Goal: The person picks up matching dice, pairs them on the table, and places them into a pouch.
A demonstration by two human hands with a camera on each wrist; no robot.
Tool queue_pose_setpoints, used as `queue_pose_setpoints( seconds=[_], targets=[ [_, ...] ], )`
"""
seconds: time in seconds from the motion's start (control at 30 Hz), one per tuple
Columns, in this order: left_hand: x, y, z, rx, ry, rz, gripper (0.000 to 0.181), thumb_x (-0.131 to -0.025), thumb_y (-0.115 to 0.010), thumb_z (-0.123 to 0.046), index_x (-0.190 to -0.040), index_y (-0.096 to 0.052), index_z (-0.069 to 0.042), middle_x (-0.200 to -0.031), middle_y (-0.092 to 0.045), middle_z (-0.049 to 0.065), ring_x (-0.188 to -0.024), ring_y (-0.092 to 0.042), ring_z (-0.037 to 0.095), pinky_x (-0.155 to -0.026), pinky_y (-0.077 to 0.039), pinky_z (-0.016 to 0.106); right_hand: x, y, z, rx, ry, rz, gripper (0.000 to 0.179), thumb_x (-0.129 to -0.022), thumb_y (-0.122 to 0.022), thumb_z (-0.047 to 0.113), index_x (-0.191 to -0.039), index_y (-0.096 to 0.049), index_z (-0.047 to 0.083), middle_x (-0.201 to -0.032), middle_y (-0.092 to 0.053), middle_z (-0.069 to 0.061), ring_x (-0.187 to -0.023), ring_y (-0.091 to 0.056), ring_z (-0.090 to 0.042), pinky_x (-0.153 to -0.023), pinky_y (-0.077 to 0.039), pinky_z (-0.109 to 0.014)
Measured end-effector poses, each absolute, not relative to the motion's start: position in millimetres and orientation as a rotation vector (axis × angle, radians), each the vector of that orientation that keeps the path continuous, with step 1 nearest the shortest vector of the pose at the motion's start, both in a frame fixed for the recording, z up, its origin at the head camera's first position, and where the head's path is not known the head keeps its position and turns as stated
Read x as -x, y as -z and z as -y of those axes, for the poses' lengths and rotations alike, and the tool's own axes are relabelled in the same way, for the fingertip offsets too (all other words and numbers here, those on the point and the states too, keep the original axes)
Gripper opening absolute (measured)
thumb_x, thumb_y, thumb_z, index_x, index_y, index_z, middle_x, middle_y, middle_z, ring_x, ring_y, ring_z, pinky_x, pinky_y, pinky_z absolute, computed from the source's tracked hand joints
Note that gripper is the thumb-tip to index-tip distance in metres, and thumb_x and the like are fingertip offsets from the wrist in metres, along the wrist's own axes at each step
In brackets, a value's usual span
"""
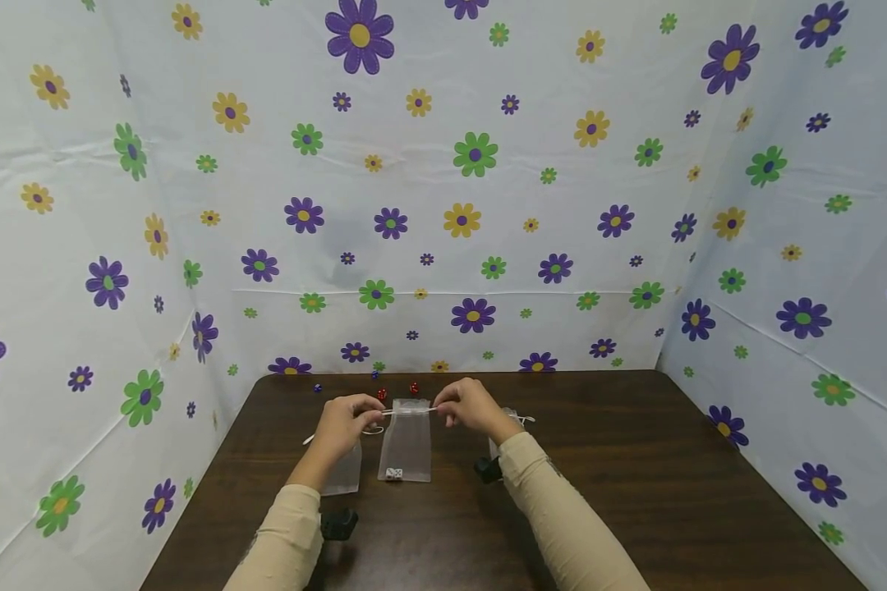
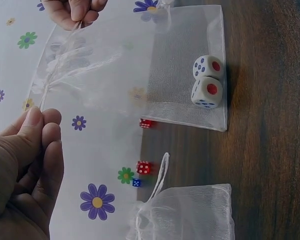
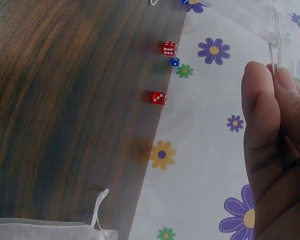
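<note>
A sheer white drawstring pouch point(image 1: 412, 439) hangs between my hands with two white dice point(image 2: 208, 92) in its bottom corner. With thumb and fingertips, my left hand point(image 1: 343, 420) pinches the drawstring point(image 2: 51, 75) on one side. On the other side my right hand point(image 1: 469, 405) pinches the cord ends point(image 3: 275, 52) between thumb and forefinger. The string is stretched across the pouch's neck, which looks gathered in the left wrist view.
A second sheer pouch point(image 1: 346, 472) lies beneath my left wrist, a third point(image 1: 512, 414) beside my right wrist. Red dice point(image 1: 415, 387) and small blue dice point(image 1: 318, 387) sit along the back of the dark wooden table point(image 1: 636, 484). Flowered cloth point(image 1: 414, 180) walls the back and sides.
</note>
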State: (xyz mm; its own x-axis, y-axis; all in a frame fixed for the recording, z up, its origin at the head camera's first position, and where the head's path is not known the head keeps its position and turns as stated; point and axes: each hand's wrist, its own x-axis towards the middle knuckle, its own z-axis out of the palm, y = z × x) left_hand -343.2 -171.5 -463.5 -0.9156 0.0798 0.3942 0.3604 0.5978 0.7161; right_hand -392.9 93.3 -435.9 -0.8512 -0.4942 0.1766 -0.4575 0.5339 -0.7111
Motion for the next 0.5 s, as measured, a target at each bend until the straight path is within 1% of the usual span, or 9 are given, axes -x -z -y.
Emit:
queue_pose_setpoints(
  seconds=[0.07, 0.13, 0.3, 0.37, 0.43, 0.5],
  targets=[
    [342.6, 463.3, 171.8, 0.358, 1.219, 2.511, 0.007, -0.090, -0.076, -0.008, -0.095, -0.077, -0.012, -0.084, -0.075, -0.001, -0.076, -0.072, 0.024, -0.064, -0.052, 0.029, 393.0, 436.2, -93.3, 0.852, 1.236, -2.710, 0.008, -0.094, -0.070, 0.001, -0.097, -0.077, 0.001, -0.071, -0.066, 0.001, -0.056, -0.062, -0.010, -0.060, -0.057, -0.032],
    [341.9, 463.0, 172.1, 0.358, 1.212, 2.513, 0.007, -0.090, -0.076, -0.008, -0.095, -0.077, -0.012, -0.085, -0.075, -0.001, -0.077, -0.072, 0.024, -0.064, -0.052, 0.029, 393.1, 436.7, -93.2, 0.859, 1.239, -2.707, 0.008, -0.093, -0.070, 0.000, -0.098, -0.076, -0.002, -0.070, -0.066, 0.000, -0.056, -0.063, -0.011, -0.060, -0.057, -0.033],
    [341.1, 462.3, 171.7, 0.355, 1.216, 2.515, 0.007, -0.090, -0.075, -0.008, -0.095, -0.077, -0.013, -0.085, -0.075, -0.001, -0.077, -0.072, 0.024, -0.064, -0.053, 0.030, 393.1, 437.7, -92.8, 0.852, 1.262, -2.698, 0.009, -0.094, -0.069, -0.001, -0.099, -0.076, -0.002, -0.070, -0.066, 0.000, -0.061, -0.068, -0.025, -0.065, -0.059, -0.043],
    [341.3, 462.4, 171.2, 0.353, 1.219, 2.513, 0.007, -0.090, -0.075, -0.008, -0.094, -0.077, -0.013, -0.085, -0.075, -0.001, -0.077, -0.072, 0.024, -0.064, -0.053, 0.030, 393.5, 438.6, -93.0, 0.848, 1.272, -2.697, 0.008, -0.094, -0.069, -0.001, -0.097, -0.077, -0.001, -0.071, -0.066, -0.001, -0.062, -0.069, -0.027, -0.066, -0.059, -0.046],
    [341.6, 463.0, 170.8, 0.353, 1.216, 2.512, 0.006, -0.090, -0.075, -0.008, -0.094, -0.077, -0.013, -0.085, -0.075, -0.001, -0.076, -0.072, 0.024, -0.064, -0.053, 0.030, 394.0, 439.4, -93.5, 0.846, 1.274, -2.702, 0.008, -0.094, -0.069, -0.001, -0.096, -0.077, 0.001, -0.071, -0.067, -0.002, -0.061, -0.068, -0.025, -0.066, -0.059, -0.046],
    [341.8, 463.5, 170.2, 0.355, 1.211, 2.509, 0.006, -0.090, -0.075, -0.008, -0.093, -0.077, -0.012, -0.085, -0.076, -0.001, -0.076, -0.072, 0.024, -0.065, -0.053, 0.030, 394.4, 439.7, -94.1, 0.853, 1.274, -2.704, 0.008, -0.094, -0.069, -0.002, -0.097, -0.076, -0.001, -0.073, -0.068, -0.006, -0.060, -0.068, -0.024, -0.065, -0.059, -0.046]
  ],
)
